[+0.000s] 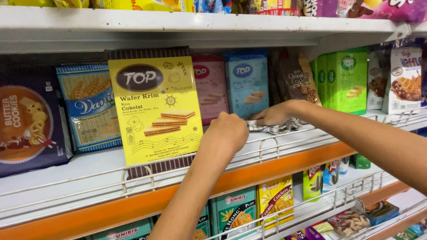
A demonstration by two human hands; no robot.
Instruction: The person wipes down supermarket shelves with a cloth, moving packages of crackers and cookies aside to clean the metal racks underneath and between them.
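My left hand grips the lower right edge of a yellow wafer box, which stands upright near the front of the white shelf. My right hand reaches further back on the same shelf and presses a crumpled checked cloth against the shelf surface. The cloth lies in front of a pink wafer box and a blue wafer box.
A dark blue cookie box and a blue striped box stand to the left. Brown cookie bag, green boxes and a waffle bag are at right. A wire rail lines the shelf front. Lower shelves hold cracker packs.
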